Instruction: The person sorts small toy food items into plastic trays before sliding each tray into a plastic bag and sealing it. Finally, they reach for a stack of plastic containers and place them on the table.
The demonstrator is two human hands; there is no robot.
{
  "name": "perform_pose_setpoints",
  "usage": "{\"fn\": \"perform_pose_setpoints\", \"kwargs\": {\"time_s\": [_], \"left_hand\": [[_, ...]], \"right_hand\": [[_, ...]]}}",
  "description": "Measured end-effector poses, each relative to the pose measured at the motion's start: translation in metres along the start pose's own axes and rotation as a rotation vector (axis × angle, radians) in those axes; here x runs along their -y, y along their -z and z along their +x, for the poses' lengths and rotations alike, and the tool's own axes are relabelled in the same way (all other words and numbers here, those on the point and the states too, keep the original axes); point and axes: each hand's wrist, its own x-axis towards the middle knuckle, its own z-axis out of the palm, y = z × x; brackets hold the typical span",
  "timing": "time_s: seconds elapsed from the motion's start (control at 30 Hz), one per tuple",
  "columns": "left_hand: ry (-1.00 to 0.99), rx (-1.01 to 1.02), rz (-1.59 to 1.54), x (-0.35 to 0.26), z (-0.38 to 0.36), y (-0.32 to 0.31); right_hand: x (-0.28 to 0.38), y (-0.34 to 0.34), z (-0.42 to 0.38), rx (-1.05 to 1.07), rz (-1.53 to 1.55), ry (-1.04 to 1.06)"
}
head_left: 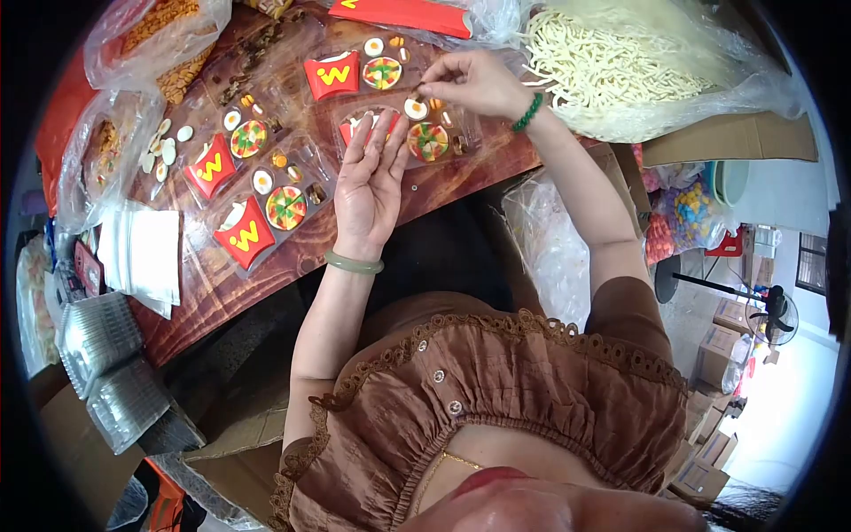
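My left hand [368, 191] lies palm up with its fingers stretched out over a clear plastic tray [472, 131]. Its fingertips partly cover a red toy fries box [353, 131]. A round toy pizza [428, 142] sits just right of those fingers. Above the same tray, my right hand [474, 84] pinches thumb against forefinger near a toy fried egg [415, 108]. Whatever small thing it holds is too small to make out. Other trays hold matching sets: a fries box [332, 74] beside a pizza [383, 74], and further sets lower left with a fries box [244, 235].
White stick pieces [612, 66] fill a plastic-lined box at the upper right. Bags of orange pieces [160, 27] and loose white egg pieces [164, 151] lie at the left. White packets [140, 253] and stacked clear trays [102, 341] are by the table's left edge.
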Motion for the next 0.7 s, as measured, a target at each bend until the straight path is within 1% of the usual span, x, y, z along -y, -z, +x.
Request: {"fn": "perform_pose_setpoints", "kwargs": {"time_s": [0.07,0.1,0.13,0.2,0.23,0.27,0.33,0.47,0.53,0.57,0.63,0.67,0.7], "left_hand": [[0.0,-0.019,0.011,-0.001,0.0,0.0],[0.0,-0.023,0.013,-0.002,0.0,0.002],[0.0,-0.029,0.015,-0.002,0.001,0.003],[-0.004,-0.058,0.029,-0.004,0.002,0.004],[-0.003,-0.086,0.042,-0.005,0.002,0.005],[-0.007,-0.089,0.043,-0.006,0.003,0.005],[-0.016,-0.094,0.046,-0.007,0.003,0.006],[-0.01,-0.1,0.061,-0.012,0.003,0.007],[0.001,-0.118,0.05,-0.014,0.004,0.006],[0.0,-0.117,0.052,-0.015,0.003,0.005],[0.023,-0.109,0.027,-0.019,0.004,0.0],[0.01,-0.108,0.032,-0.022,0.004,-0.004],[0.038,-0.118,0.0,-0.027,0.005,-0.01]], "right_hand": [[-0.025,0.017,0.03,0.052,-0.257,0.047],[-0.021,0.021,0.04,0.09,-0.334,-0.068],[-0.024,0.02,0.048,0.092,-0.333,-0.065],[-0.033,0.015,0.064,0.1,-0.429,-0.074],[-0.037,0.01,0.07,0.083,-0.417,-0.028],[-0.042,0.009,0.073,0.086,-0.416,-0.025],[-0.021,0.007,0.068,0.113,-0.446,-0.117],[-0.036,0.007,0.063,0.068,-0.341,-0.124],[-0.05,0.007,0.063,0.053,-0.159,-0.034],[-0.058,0.006,0.061,0.052,-0.159,-0.032],[-0.054,0.004,0.057,-0.004,-0.402,0.221],[-0.051,0.003,0.055,-0.012,-0.455,0.208],[-0.054,0.002,0.056,-0.026,-0.489,0.277]]}}
